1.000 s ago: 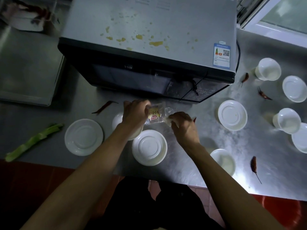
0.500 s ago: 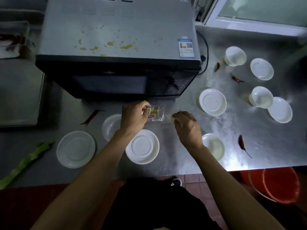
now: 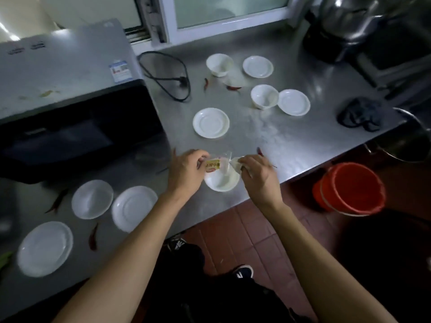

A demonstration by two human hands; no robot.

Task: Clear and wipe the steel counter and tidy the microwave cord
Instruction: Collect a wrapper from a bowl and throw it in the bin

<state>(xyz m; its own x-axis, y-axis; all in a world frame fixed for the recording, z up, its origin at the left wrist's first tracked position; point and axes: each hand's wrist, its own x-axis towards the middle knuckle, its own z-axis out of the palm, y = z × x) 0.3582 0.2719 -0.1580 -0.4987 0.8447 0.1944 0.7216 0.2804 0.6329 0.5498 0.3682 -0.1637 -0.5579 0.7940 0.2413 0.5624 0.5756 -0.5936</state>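
The steel counter (image 3: 291, 141) carries six white saucers: three at the left front (image 3: 45, 248), (image 3: 92, 198), (image 3: 134, 207), one at centre (image 3: 211, 122) and two toward the back right (image 3: 257, 66), (image 3: 293, 102). There are three white bowls: two at the back (image 3: 219, 64), (image 3: 264, 96) and one at the front edge (image 3: 221, 180). At least five dried red chillies lie loose (some blurred), for example (image 3: 93, 237), (image 3: 56, 201), (image 3: 233, 87).

The microwave (image 3: 65, 94) stands at the left. The microwave cord (image 3: 168, 75) lies in a loose loop on the counter just right of it, plug end on the surface, well apart from both hands.

A clear plastic wrapper (image 3: 218, 163) with a yellow label is held above the front bowl. The left hand (image 3: 186, 170) pinches its labelled end. The right hand (image 3: 258, 176) pinches the opposite end. The wrapper spans the gap between them.

A dark cloth (image 3: 359, 114) lies at the right. An orange bucket (image 3: 349, 188) stands on the floor.
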